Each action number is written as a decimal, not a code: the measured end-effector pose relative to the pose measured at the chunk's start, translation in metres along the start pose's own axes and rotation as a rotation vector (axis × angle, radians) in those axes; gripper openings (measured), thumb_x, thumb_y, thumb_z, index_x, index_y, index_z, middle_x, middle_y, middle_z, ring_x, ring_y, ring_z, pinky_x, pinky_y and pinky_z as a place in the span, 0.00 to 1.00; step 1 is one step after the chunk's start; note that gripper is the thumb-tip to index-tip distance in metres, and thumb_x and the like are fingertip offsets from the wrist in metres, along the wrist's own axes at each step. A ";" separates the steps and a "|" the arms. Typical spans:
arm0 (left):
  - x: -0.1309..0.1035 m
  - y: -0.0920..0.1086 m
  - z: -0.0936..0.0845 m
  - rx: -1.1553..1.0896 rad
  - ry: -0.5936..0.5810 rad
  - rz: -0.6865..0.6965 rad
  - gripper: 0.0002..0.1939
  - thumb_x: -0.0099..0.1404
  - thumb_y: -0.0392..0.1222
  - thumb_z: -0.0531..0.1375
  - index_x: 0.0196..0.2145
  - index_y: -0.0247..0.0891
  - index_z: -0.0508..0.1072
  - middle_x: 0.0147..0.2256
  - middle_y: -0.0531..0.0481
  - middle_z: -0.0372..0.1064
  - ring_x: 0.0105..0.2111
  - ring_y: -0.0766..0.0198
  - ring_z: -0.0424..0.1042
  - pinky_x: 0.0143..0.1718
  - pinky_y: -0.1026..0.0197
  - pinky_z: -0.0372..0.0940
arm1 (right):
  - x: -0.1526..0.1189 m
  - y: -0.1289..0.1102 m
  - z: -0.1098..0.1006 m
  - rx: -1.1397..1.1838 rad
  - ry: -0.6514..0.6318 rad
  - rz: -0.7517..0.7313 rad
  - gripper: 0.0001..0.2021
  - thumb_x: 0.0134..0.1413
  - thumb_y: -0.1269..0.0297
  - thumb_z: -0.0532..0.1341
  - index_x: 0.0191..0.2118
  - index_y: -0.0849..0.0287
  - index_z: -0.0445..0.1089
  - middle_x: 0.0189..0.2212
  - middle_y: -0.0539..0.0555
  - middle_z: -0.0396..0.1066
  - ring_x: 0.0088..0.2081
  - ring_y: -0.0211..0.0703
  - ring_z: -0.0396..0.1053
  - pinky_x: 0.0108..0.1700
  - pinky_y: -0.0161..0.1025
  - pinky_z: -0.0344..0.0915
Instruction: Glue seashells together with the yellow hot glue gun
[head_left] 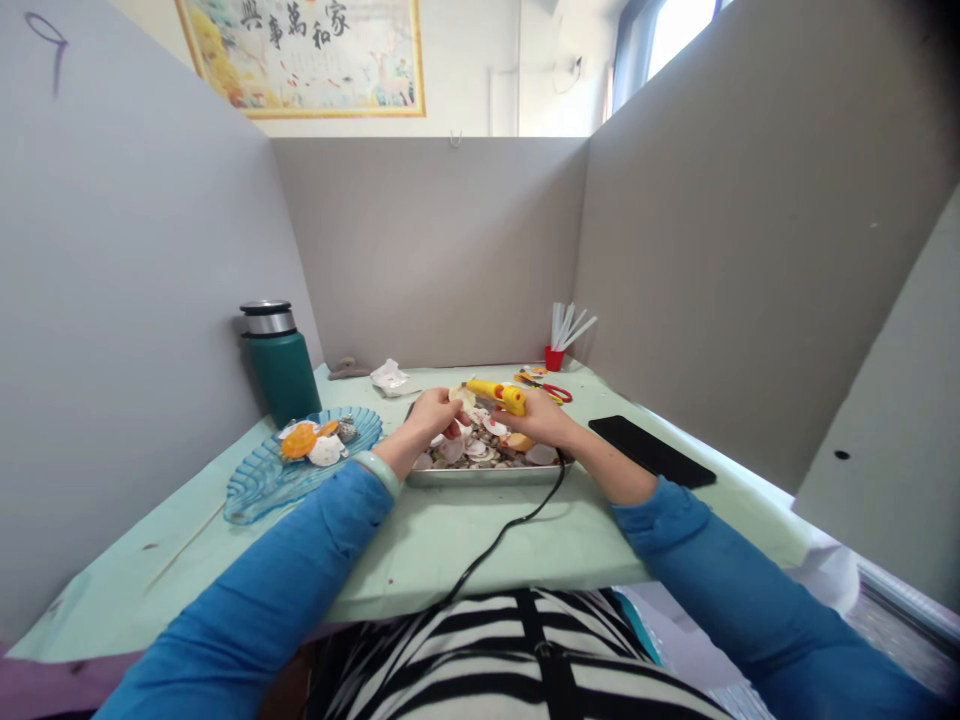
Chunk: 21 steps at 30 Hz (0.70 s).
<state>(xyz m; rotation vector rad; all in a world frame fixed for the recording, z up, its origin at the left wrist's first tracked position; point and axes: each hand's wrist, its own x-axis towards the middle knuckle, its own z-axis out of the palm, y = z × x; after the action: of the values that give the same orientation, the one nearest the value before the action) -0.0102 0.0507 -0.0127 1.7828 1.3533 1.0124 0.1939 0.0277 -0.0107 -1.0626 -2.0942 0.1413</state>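
A yellow glue gun (496, 394) is in my right hand (541, 418), its nozzle pointing left over a metal tray (487, 478) of shells. My left hand (437, 413), with a pale bangle at the wrist, pinches a pale shell (463, 400) close to the nozzle. Under both hands, shells and small stones (480, 447) fill the tray. The gun's black cord (506, 528) runs over the tray's front edge and down toward my lap.
On the left stand a green bottle (282, 370) and a blue shell-shaped dish (255, 492) holding shells. White tissue (390, 377) lies behind. At the back right are red-handled scissors (556, 393) and a red cup (554, 359) of glue sticks; a black slab (651, 450) lies right.
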 end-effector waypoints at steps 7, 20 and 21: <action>-0.001 0.001 0.000 0.000 0.001 -0.006 0.05 0.57 0.35 0.52 0.31 0.33 0.66 0.26 0.47 0.74 0.15 0.71 0.65 0.18 0.68 0.61 | 0.001 0.003 0.002 -0.012 0.007 -0.001 0.12 0.49 0.56 0.60 0.31 0.61 0.71 0.26 0.51 0.71 0.28 0.39 0.66 0.30 0.32 0.56; 0.001 -0.001 -0.001 0.002 0.007 0.008 0.05 0.58 0.36 0.52 0.31 0.34 0.66 0.25 0.48 0.73 0.16 0.71 0.66 0.19 0.69 0.61 | 0.000 0.003 0.002 0.000 0.008 -0.011 0.13 0.49 0.55 0.60 0.32 0.61 0.71 0.26 0.50 0.71 0.28 0.38 0.65 0.30 0.32 0.56; 0.001 0.000 0.000 -0.002 0.007 0.010 0.04 0.58 0.36 0.52 0.31 0.34 0.66 0.25 0.48 0.73 0.16 0.71 0.66 0.19 0.69 0.61 | 0.001 0.003 0.003 0.003 0.009 -0.013 0.13 0.49 0.54 0.60 0.32 0.61 0.71 0.26 0.50 0.71 0.28 0.38 0.65 0.30 0.32 0.57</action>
<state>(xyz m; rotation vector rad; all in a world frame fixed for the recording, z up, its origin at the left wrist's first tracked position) -0.0106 0.0519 -0.0126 1.7875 1.3490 1.0259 0.1942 0.0309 -0.0137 -1.0457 -2.0918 0.1328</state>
